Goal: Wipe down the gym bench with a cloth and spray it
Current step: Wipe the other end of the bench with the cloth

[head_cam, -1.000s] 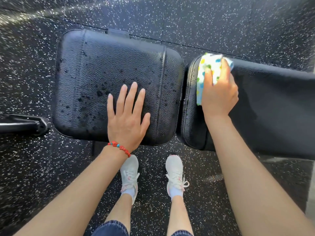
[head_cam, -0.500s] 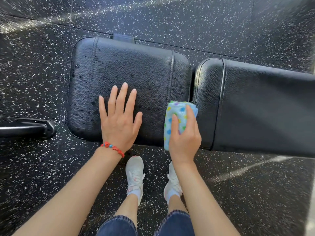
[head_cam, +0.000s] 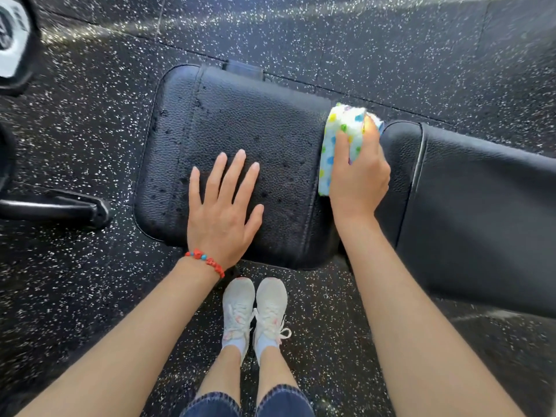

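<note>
Wiping the seat pad [head_cam: 240, 121] w/ a folded dotted cloth [head_cam: 334, 145], gripped in my right hand [head_cam: 358, 179] at the pad's right edge, next to the gap before the long back pad [head_cam: 481, 212]. Left hand [head_cam: 222, 212] lies flat, fingers spread, on the seat's near side, holding nothing. Spray droplets sit across most of the seat, esp. left half, so it's sprayed but hardly wiped, I'd say. Back pad looks dry. No spray bottle in view.
</note>
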Demonstrator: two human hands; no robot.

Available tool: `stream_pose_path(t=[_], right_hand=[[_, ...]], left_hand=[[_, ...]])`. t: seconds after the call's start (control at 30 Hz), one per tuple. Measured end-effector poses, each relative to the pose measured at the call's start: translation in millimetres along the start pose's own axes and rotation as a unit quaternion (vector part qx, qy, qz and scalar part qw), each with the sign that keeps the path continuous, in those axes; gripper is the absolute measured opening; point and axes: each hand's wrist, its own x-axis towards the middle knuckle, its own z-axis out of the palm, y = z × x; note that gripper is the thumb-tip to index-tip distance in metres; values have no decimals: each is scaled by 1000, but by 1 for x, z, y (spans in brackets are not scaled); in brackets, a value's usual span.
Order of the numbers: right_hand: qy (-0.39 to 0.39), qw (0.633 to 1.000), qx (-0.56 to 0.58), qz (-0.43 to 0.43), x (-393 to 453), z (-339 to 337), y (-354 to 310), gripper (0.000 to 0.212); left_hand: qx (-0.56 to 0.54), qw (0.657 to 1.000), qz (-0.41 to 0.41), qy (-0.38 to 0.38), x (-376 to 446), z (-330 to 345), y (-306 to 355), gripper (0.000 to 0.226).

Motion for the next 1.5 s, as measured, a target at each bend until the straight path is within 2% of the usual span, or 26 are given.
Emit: stream_pose_path(t=[0.23, 0.33, 0.43, 0.53, 0.7, 0.8, 0.97, 1.1, 1.27, 1.37, 1.5], right_hand=[[-34, 999, -3, -34, -67, -23, 7, 41], [-73, 997, 19, -14, -83, -34, 8, 41], [-65, 996, 58, -6, -91, -37, 4, 41], [-66, 994, 61, -65, -103, -30, -9, 42], [-64, 985, -50, -154, -98, -4, -22, 40], [-43, 984, -81, -154, -80, 3, -28, 39], [-22, 996, -86, -21, -19, 24, -52, 45], [28, 997, -73, 15, -28, 29, -61, 43], [21, 997, -74, -2, -105, 30, -74, 39], [19, 996, -84, 2, -154, 31, -80, 40], [33, 992, -120, -31, -146, 34, -82, 37]], left_hand=[[-10, 999, -7, -31, 3, -12, 3, 54], [-29, 999, -4, -43, 5, -19, 3, 54], [-52, 998, -29, -36, 4, -26, -5, 54], [-55, 996, -65, -23, 6, -29, -25, 54], [-66, 992, -104, -29, 7, -28, -66, 54], [-90, 992, -84, -36, 7, -27, -77, 53], [-132, 988, -71, -39, 7, -27, -82, 53], [-139, 988, -15, -62, 6, -28, -98, 52], [-137, 985, 69, -77, 9, -26, -125, 53], [-141, 983, 85, -80, 9, -25, -129, 53], [-145, 982, 90, -77, 8, -22, -129, 53]])
